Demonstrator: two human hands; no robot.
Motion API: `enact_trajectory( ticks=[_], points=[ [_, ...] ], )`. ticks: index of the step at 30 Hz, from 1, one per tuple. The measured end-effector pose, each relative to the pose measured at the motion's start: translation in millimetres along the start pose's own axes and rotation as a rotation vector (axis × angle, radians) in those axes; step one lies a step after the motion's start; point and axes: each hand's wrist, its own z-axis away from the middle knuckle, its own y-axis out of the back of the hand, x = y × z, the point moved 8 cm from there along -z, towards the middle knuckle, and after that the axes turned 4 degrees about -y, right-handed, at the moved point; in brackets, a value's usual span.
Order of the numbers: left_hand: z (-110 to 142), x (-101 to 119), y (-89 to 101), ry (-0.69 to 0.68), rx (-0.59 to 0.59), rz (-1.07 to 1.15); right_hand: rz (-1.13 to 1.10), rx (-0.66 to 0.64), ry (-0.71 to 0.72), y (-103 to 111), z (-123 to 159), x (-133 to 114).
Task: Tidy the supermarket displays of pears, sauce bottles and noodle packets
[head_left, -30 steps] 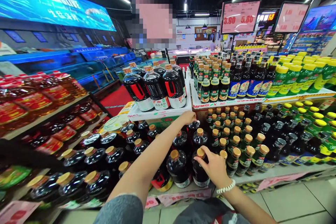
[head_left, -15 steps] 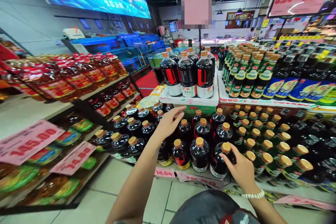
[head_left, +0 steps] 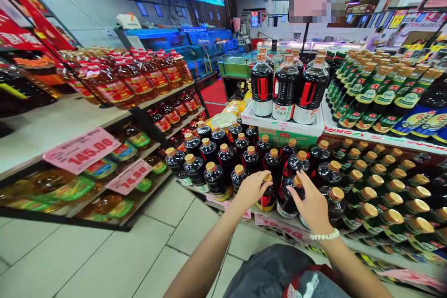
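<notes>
My left hand (head_left: 252, 189) reaches to a front-row soy sauce bottle (head_left: 267, 201), its bent fingers and thumb around the orange-gold cap. Beside it, my right hand (head_left: 310, 200), with a pale coiled band on the wrist, has thumb and fingers about the top of another dark soy sauce bottle (head_left: 287, 200) with a white lower label. Both bottles stand upright on the low shelf. Right of that hand is a further dark bottle (head_left: 335, 200), and more capped bottles stand in rows behind.
Large bottles with red handles (head_left: 287, 91) stand on a white-edged upper display. Green-labelled bottles (head_left: 391, 216) fill the right side. On the left, a rack holds oil bottles (head_left: 113, 88) and a pink price card (head_left: 82, 150). Tiled floor (head_left: 153, 242) lies below.
My left hand has come down from over the rear bottles to a front-row cap. My right hand has shifted left to the neighbouring bottle. The view has turned left.
</notes>
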Motion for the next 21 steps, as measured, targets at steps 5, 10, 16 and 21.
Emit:
enact_trajectory(
  ticks=[5,10,16,21],
  points=[
    [-45.5,1.1,41.1,-0.081,-0.023,-0.068,0.11,0.025,-0.102,-16.7,3.0,2.5],
    [-115.6,-5.5,34.3,-0.056,-0.15,-0.271,0.054,-0.005,-0.137,-17.3,4.7,3.0],
    [-119.6,-7.4,21.3,-0.019,-0.213,-0.341,-0.01,-0.016,-0.203,-16.6,6.4,2.8],
    [-60.3,19.2,41.9,-0.046,-0.085,-0.338,-0.055,-0.005,-0.251,-17.2,7.8,6.4]
  ],
)
